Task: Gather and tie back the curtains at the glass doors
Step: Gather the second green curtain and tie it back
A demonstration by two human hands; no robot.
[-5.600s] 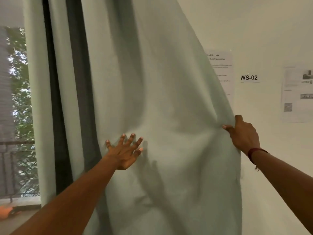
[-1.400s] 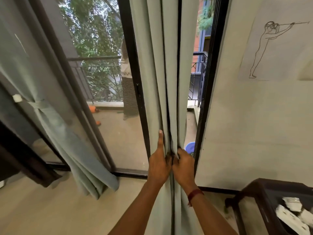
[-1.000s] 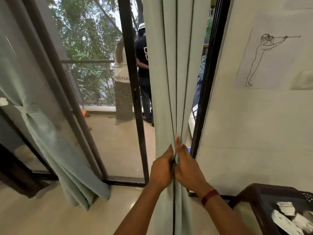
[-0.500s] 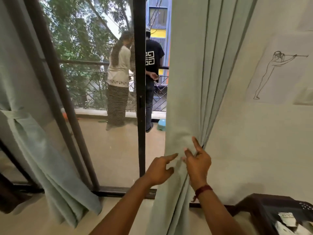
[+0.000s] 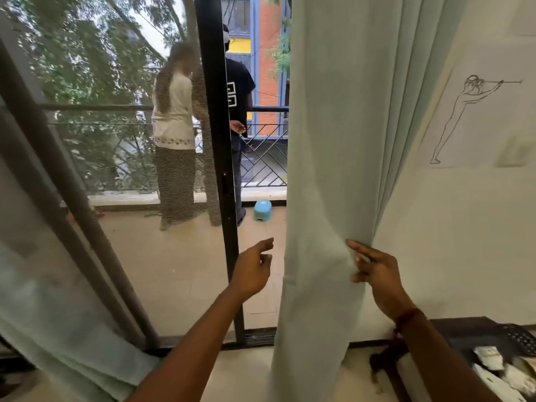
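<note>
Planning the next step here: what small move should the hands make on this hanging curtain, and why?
Probably move the left hand to the left edge of the curtain and sweep it toward the right hand. The curtain hangs loose, untied; the right hand touches its right-side folds, while the left hand hovers beside it, holding nothing.

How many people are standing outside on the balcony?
2. A person in a pale top stands left of the black door frame; a person in a black T-shirt stands right of it. The curtain may hide others.
</note>
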